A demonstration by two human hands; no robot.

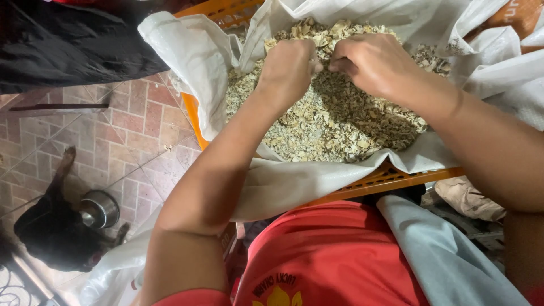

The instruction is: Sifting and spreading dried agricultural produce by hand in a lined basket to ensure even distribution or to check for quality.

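Burying fingertips (hidden) of both hands (331, 65) in shell pieces (334, 122).

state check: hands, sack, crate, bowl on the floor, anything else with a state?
Left hand: fingers curled, pressed into the chips.
Right hand: fingers curled, pinching chips beside the left.
Pile of pale dry flaky chips: loose, heaped in the sack.
White woven plastic sack: open, mouth folded out over the crate rim.
Orange perforated plastic crate: lined by the sack, mostly covered.
Round steel bowl: upright on the tiled floor; contents unclear.
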